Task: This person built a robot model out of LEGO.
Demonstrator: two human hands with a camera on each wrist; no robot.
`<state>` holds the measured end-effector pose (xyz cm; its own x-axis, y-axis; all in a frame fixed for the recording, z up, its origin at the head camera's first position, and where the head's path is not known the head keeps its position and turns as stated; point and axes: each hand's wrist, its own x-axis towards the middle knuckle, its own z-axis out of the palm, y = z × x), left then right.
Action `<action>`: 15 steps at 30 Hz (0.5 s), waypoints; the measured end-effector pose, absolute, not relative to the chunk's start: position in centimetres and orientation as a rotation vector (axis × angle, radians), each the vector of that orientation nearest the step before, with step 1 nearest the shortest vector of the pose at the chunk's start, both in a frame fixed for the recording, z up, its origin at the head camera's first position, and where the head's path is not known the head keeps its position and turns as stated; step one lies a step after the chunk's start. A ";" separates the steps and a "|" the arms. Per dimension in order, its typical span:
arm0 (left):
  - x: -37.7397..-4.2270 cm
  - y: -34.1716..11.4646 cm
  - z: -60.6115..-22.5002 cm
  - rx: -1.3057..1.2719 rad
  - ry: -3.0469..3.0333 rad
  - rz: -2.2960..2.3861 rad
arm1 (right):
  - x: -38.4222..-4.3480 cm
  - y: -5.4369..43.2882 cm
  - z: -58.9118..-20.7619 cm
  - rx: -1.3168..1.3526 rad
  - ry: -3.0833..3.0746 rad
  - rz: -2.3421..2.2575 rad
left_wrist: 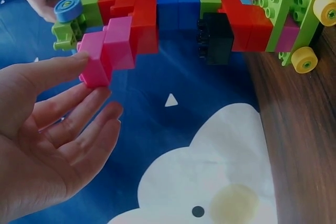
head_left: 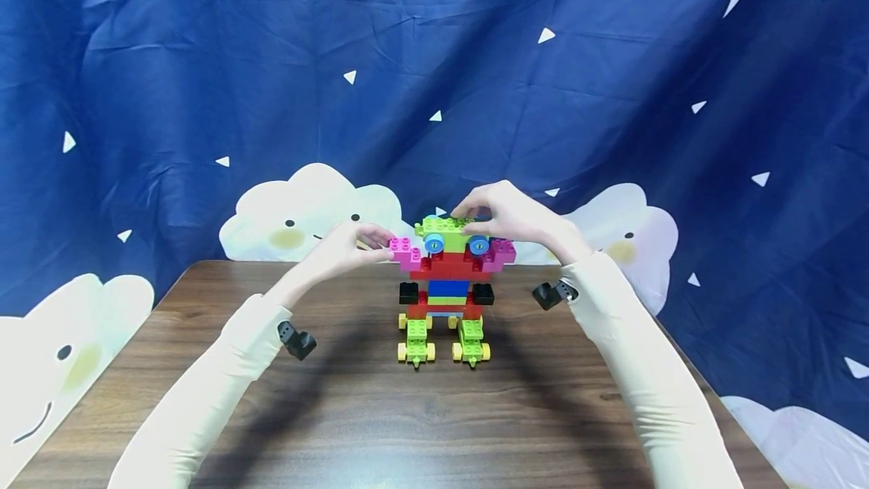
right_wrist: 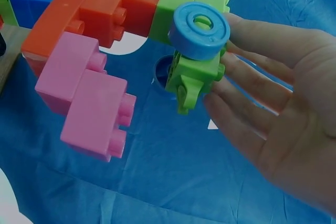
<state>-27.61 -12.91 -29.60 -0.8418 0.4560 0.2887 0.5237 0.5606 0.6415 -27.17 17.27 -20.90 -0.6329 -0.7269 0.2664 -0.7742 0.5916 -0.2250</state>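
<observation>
A figure built of toy bricks (head_left: pixel 450 268) stands upright on the table. Its top is a lime green wheeled base (head_left: pixel 444 235) with blue wheels (right_wrist: pixel 199 31). Stepped pink bricks (left_wrist: pixel 96 59) stick out at one shoulder, and matching pink bricks (right_wrist: pixel 86 98) at the other. My left hand (head_left: pixel 346 251) pinches the outer left pink brick between thumb and index finger, the other fingers spread below. At the top, my right hand (head_left: pixel 509 211) holds the green wheeled base, thumb in front and fingers behind it. Below are blue bricks (head_left: pixel 448 290) and a black brick (left_wrist: pixel 216 38).
Two green feet (head_left: pixel 416 334) with yellow wheels (left_wrist: pixel 303 60) rest on the dark wooden table (head_left: pixel 380 429). A blue curtain (head_left: pixel 421 44) with white clouds hangs close behind the table's back edge. Small black cameras (head_left: pixel 296 340) sit at both wrists.
</observation>
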 end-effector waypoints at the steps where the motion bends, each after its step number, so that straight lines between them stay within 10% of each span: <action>1: -27.6 -12.9 -29.6 -0.848 -2.693 -1.155 | -27.1 17.3 -20.9 1.256 -2.666 0.478; 15: -27.5 -14.2 -30.7 -0.788 -2.635 -1.226 | -24.9 21.1 -23.3 0.874 -2.324 0.544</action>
